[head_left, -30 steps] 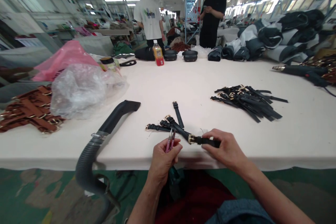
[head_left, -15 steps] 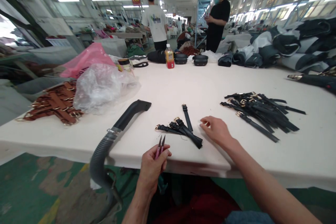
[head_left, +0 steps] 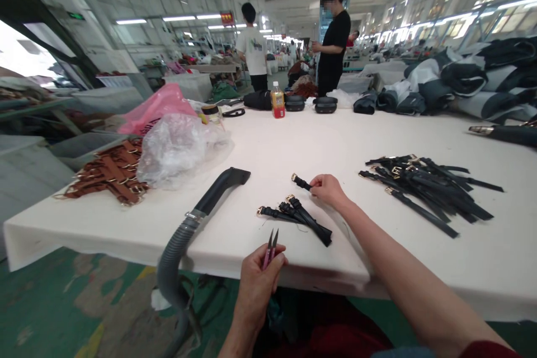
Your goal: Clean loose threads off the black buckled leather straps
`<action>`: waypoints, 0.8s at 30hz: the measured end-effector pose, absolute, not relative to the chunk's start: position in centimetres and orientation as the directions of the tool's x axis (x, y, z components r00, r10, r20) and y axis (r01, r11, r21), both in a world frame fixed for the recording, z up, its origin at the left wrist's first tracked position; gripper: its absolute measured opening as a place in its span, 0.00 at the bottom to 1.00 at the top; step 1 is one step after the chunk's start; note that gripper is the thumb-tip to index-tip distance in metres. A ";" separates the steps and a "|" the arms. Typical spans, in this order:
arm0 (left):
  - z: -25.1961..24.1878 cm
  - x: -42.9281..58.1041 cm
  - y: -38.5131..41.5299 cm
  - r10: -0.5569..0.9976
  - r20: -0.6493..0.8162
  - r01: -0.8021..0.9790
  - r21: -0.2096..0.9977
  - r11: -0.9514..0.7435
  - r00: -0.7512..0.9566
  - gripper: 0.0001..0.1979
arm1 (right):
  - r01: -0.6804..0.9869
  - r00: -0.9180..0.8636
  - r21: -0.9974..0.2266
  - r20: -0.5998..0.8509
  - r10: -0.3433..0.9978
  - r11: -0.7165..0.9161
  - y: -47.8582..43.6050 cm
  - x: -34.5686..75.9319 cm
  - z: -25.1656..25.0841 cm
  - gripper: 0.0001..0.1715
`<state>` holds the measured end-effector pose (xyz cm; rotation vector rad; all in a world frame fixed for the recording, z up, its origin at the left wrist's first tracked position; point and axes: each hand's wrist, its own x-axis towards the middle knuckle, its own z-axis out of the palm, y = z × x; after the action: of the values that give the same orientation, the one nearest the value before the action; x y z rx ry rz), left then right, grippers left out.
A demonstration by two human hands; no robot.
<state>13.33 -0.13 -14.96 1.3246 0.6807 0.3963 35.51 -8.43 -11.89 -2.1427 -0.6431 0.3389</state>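
Note:
My left hand [head_left: 260, 275] is closed around a pair of pink-handled thread snips [head_left: 271, 249], blades pointing up and slightly apart, at the table's front edge. Fingers of my right hand [head_left: 329, 190] pinch a short black buckle strap [head_left: 301, 181]; its gold buckle faces left, and my fingers cover its other end. Between the hands lies a small fan of similar black straps [head_left: 308, 219] with gold buckles. Thin loose threads lie by them. A larger heap of black straps [head_left: 432, 184] spreads to the right of my right hand.
A grey suction hose [head_left: 182, 240] with a black nozzle rises over the table edge at left. Behind it are a clear plastic bag [head_left: 176, 148] and brown straps [head_left: 111, 173]. A drink bottle [head_left: 277, 102] stands at the back. Two people stand beyond the white table [head_left: 335, 145].
My right hand has moved left and taken hold of the single black strap, which has turned. The left hand still holds the snips. The camera view has shifted.

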 end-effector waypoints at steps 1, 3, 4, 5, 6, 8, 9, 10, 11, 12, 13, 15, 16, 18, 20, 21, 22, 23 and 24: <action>-14.9 13.3 0.0 0.629 -0.228 0.092 0.966 0.241 0.743 0.17 | 0.302 0.811 -0.843 -0.018 0.585 -0.445 -9.1 34.7 -11.7 0.04; -14.6 13.3 0.1 0.631 -0.219 0.035 0.956 0.291 0.744 0.20 | 0.158 0.734 -0.958 -0.047 0.677 -0.238 -10.6 32.4 -11.5 0.07; -14.4 13.3 0.2 0.630 -0.211 -0.001 0.948 0.319 0.747 0.21 | 0.029 0.676 -0.992 -0.069 0.733 -0.119 -11.4 31.0 -11.5 0.08; -14.2 13.3 0.2 0.628 -0.204 -0.038 0.936 0.349 0.751 0.22 | -0.079 0.621 -0.996 -0.089 0.778 -0.051 -12.3 29.5 -11.5 0.10; -14.0 13.2 0.2 0.622 -0.198 -0.072 0.922 0.380 0.758 0.22 | -0.149 0.590 -0.989 -0.106 0.801 -0.021 -13.1 28.1 -11.5 0.11; -13.5 13.2 0.1 0.598 -0.194 -0.121 0.887 0.445 0.777 0.22 | -0.228 0.547 -0.974 -0.144 0.825 -0.019 -14.4 25.5 -11.8 0.12; -13.4 13.2 0.0 0.578 -0.200 -0.127 0.871 0.475 0.792 0.22 | -0.246 0.537 -0.969 -0.163 0.828 -0.031 -14.9 24.6 -11.9 0.12; -13.3 13.2 -0.2 0.555 -0.207 -0.122 0.859 0.498 0.806 0.22 | -0.259 0.529 -0.965 -0.178 0.830 -0.041 -15.2 23.9 -12.1 0.12; -13.3 13.1 -0.3 0.533 -0.219 -0.106 0.853 0.512 0.817 0.21 | -0.272 0.522 -0.961 -0.191 0.832 -0.050 -15.5 23.4 -12.3 0.12; -13.3 13.1 -0.5 0.514 -0.232 -0.084 0.851 0.519 0.826 0.20 | -0.286 0.515 -0.957 -0.203 0.833 -0.056 -15.6 23.1 -12.5 0.12; -13.4 13.1 -0.7 0.500 -0.247 -0.059 0.853 0.519 0.830 0.20 | -0.298 0.510 -0.953 -0.210 0.834 -0.058 -15.7 23.0 -12.7 0.12; -13.4 13.0 -1.0 0.491 -0.263 -0.027 0.861 0.507 0.830 0.17 | -0.300 0.506 -0.953 -0.204 0.838 -0.051 -15.7 23.0 -13.1 0.13; -13.5 13.0 -1.1 0.493 -0.263 -0.024 0.864 0.502 0.829 0.15 | -0.285 0.509 -0.957 -0.195 0.838 -0.050 -15.7 23.0 -13.2 0.15; -13.4 12.9 -1.3 0.491 -0.259 -0.023 0.868 0.496 0.832 0.13 | -0.212 0.533 -0.976 -0.166 0.829 -0.059 -15.6 23.0 -13.4 0.18; -13.2 12.9 -1.5 0.478 -0.255 -0.018 0.869 0.495 0.841 0.13 | -0.118 0.568 -0.990 -0.135 0.812 -0.082 -15.4 22.8 -13.4 0.19; -13.2 12.9 -1.6 0.468 -0.255 -0.012 0.869 0.495 0.846 0.12 | -0.066 0.590 -0.993 -0.117 0.799 -0.097 -15.3 22.6 -13.2 0.18; -13.1 12.8 -1.7 0.460 -0.253 -0.007 0.871 0.492 0.851 0.12 | -0.013 0.612 -0.994 -0.096 0.785 -0.111 -15.2 22.4 -13.1 0.15; -13.0 12.8 -1.8 0.453 -0.251 -0.002 0.874 0.487 0.855 0.13 | 0.033 0.633 -0.992 -0.076 0.771 -0.126 -15.1 22.2 -12.9 0.13; -12.9 12.7 -1.9 0.447 -0.250 0.004 0.876 0.483 0.859 0.13 | 0.073 0.648 -0.988 -0.059 0.760 -0.139 -15.1 22.0 -12.6 0.11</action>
<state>12.73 -1.86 -12.91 1.0413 0.4867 0.2830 22.04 -15.08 -12.63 -1.6220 -0.6986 0.6867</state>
